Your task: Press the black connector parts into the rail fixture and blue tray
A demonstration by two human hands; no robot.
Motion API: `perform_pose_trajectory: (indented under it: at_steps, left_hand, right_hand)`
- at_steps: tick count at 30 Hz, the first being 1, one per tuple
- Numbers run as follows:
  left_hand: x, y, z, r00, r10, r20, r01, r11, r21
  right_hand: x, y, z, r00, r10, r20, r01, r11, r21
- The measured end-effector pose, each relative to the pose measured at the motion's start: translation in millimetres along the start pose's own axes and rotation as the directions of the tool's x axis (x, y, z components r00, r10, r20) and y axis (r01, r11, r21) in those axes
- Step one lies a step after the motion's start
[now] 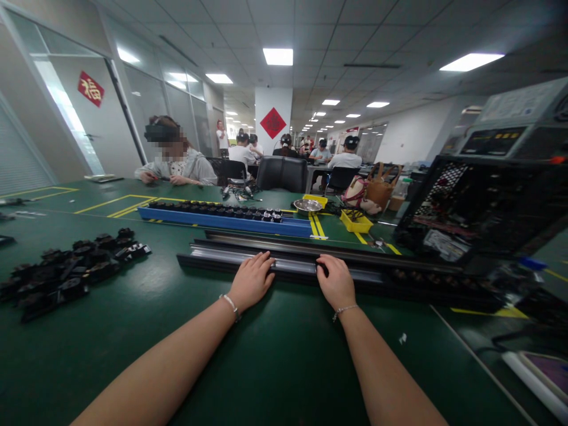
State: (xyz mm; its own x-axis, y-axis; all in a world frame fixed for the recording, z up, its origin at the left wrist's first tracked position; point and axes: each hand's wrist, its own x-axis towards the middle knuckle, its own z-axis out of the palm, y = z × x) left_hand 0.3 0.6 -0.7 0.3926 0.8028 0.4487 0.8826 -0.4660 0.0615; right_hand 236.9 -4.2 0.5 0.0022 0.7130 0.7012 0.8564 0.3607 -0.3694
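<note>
A long black channel rail [213, 260] with a shiny inner strip lies crosswise in front of me on the green table. My left hand [252, 279] rests over its near wall, fingers bent into the channel and thumb toward me. Further right, my right hand [336, 280] has curled fingers on the same rail, with a dark gap between thumb and forefinger. Small dark parts [426, 277] sit in a row toward the rail's right end, blurred. Just behind runs a second black rail [284, 244].
Many loose black parts [66, 272] lie heaped at left. Beyond the rails stands a blue tray [213, 223] holding a row of black parts. A metal bowl [307, 205], a yellow bin [356, 222] and an open computer case [461, 207] are at right. A co-worker [181, 163] sits opposite.
</note>
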Motion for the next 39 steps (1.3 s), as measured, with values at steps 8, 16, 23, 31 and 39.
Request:
perform_pose_trajectory:
  at_steps: [8, 16, 23, 31, 39]
  left_hand:
    - [0, 1, -1.1, 1.000, -0.009, 0.007, 0.009, 1.000, 0.004]
    - [0, 0, -0.8, 1.000, -0.006, 0.000, 0.006, 1.000, 0.007]
    - [-1, -1, 0.8, 1.000, 0.002, -0.004, -0.002, 1.000, -0.003]
    - [0, 0, 0.0, 1.000, -0.006, 0.009, 0.006, 1.000, -0.003]
    - [-1, 0, -0.3, 1.000, 0.004, 0.003, -0.004, 1.000, 0.009]
  right_hand:
    - [1, -3, -4, 0.999, 0.012, 0.042, -0.009, 0.998, -0.063]
    - [4, -12, -14, 0.943, 0.323, 0.077, -0.272, 0.885, -0.379]
    - [4, -11, -14, 0.955, 0.272, 0.116, -0.206, 0.892, -0.402]
    - [3, -8, -13, 0.981, 0.166, 0.103, -0.117, 0.920, -0.374]
    - [3, -10, -9, 0.973, 0.116, 0.201, -0.042, 0.941, -0.336]
